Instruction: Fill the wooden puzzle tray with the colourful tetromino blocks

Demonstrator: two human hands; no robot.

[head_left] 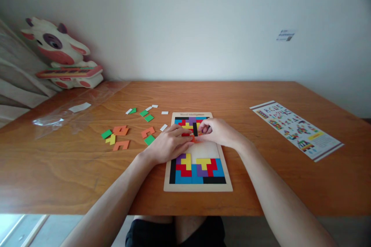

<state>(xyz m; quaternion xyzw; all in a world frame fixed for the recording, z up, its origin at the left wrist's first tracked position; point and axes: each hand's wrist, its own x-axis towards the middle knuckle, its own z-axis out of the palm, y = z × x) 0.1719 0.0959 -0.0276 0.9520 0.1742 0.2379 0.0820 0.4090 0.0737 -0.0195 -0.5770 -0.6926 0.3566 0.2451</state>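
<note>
A wooden puzzle board (168,185) lies in front of me, its top and bottom parts filled with coloured block-shaped pieces. Bare wood shows across its middle. My left hand (173,143) rests over the board's left side, fingers stretched out, fingertips at a small orange puzzle piece (193,138). From the right, my right hand (218,132) reaches over the upper middle with curled fingers and the thumb pressed close. It appears to pinch the orange piece's right side, though the fingers partly hide it. A black piece (195,129) stands just above, between the hands.
Left of the board lie loose orange pieces (121,145), green pieces (149,118), a yellow piece (111,139) and white tiles (165,112). Clear plastic wrap (72,117) and a cow toy keyboard (69,56) are farther left. A printed pattern sheet (298,129) lies at right.
</note>
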